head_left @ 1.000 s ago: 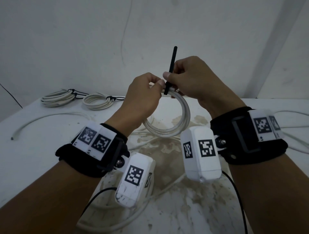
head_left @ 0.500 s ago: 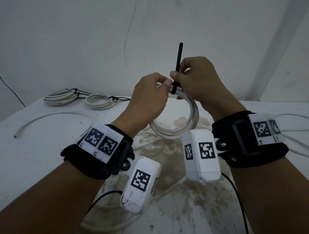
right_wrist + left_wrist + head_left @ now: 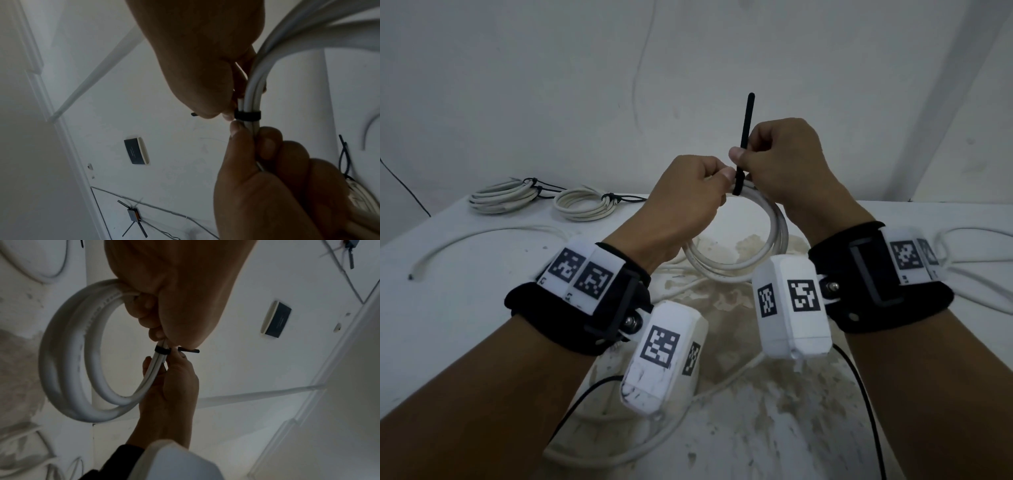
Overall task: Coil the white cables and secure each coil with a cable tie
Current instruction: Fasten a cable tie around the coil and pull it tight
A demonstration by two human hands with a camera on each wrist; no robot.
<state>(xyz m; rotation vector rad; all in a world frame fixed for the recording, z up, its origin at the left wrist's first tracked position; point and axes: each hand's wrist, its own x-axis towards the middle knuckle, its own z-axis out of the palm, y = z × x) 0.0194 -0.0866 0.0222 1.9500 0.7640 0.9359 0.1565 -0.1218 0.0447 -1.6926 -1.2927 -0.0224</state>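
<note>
1. The left hand (image 3: 688,202) is closed round the top of a white coil (image 3: 774,240), its thumb and curled fingers (image 3: 144,305) clamping the loops together just left of the tie.
2. The right hand (image 3: 784,161) pinches the black tie (image 3: 744,137) between thumb and forefinger, with the other fingers curled in; the tie's free tail stands up toward 12 o'clock above both hands.
3. The tie's band wraps the bundled strands at the top of the coil, between the two thumbs; in the right wrist view the band (image 3: 247,116) sits close round the strands.
4. The coil is held in the air above the counter (image 3: 465,308), hanging toward 6 o'clock from the hands, over a stained, worn patch of the counter top.
5. Two tied coils lie at about 10 o'clock on the far part of the counter: one (image 3: 503,195) near the far left corner, another (image 3: 585,205) just to its right, each with a black tie on it.
6. A loose cable (image 3: 482,236) curves across the counter at 9 o'clock, with one cut end pointing to the left edge.
7. More loose white cable (image 3: 979,274) lies at 3 o'clock beyond the right wrist, and another length (image 3: 654,445) runs along the near counter below the hands.
</note>
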